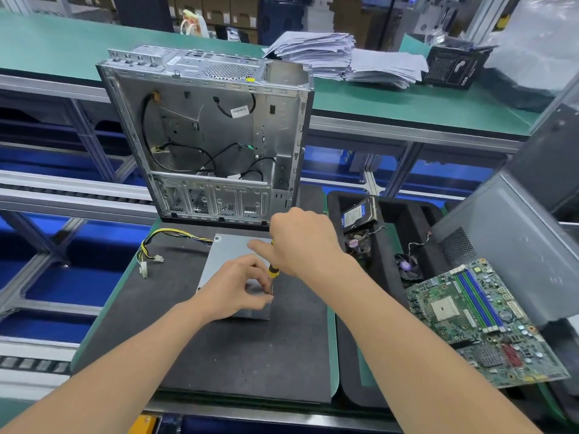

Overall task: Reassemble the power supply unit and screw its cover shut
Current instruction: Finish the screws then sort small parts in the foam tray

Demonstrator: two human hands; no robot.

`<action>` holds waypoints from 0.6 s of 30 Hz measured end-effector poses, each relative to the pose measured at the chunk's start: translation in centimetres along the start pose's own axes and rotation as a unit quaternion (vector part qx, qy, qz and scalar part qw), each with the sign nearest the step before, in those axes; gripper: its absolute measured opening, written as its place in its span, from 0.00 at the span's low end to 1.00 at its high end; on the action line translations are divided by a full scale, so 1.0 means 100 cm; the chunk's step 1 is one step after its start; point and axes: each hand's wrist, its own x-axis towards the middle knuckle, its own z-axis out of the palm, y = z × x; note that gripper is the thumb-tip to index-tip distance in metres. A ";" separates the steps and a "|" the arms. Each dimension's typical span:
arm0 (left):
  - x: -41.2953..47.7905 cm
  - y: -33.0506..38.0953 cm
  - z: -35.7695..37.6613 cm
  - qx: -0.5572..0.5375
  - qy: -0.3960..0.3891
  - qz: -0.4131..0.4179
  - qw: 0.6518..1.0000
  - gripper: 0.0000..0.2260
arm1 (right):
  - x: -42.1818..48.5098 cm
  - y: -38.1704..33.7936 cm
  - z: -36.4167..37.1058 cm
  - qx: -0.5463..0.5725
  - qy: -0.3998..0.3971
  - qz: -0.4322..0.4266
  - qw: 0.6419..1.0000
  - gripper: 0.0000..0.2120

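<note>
The grey metal power supply unit (pixel 230 255) lies flat on the black mat (pixel 244 355), its yellow and black cable bundle (pixel 156 249) trailing off to the left. My right hand (pixel 300 239) grips the handle of a yellow and black screwdriver (pixel 273 272), which stands upright over the unit's near right corner. My left hand (pixel 238 289) pinches the screwdriver's shaft near the tip, right at the cover. The tip and any screw beneath it are hidden by my fingers.
An open, empty computer case (pixel 213 136) stands upright just behind the unit. To the right a black foam tray (pixel 388 245) holds a hard drive and fans, with a motherboard (pixel 479 321) leaning at its right. A grey side panel stands at the far right.
</note>
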 end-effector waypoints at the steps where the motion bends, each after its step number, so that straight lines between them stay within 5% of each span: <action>1: 0.000 0.001 0.000 -0.004 0.002 -0.003 1.000 0.08 | -0.001 0.003 -0.002 0.008 -0.014 -0.028 0.999 0.24; 4: 0.001 0.001 0.000 0.008 0.006 -0.004 1.000 0.09 | -0.005 0.015 -0.014 0.025 -0.094 -0.187 0.978 0.05; 7: 0.001 0.000 -0.001 0.020 -0.002 0.001 1.000 0.08 | -0.004 0.021 -0.018 0.057 -0.139 -0.249 0.957 0.08; 11: 0.000 0.000 -0.001 0.001 -0.011 0.006 1.000 0.07 | -0.002 0.013 -0.010 0.065 -0.106 -0.178 0.976 0.02; 18: 0.000 0.002 -0.001 -0.002 -0.010 -0.011 1.000 0.06 | -0.003 -0.007 0.007 0.024 0.009 -0.019 0.999 0.28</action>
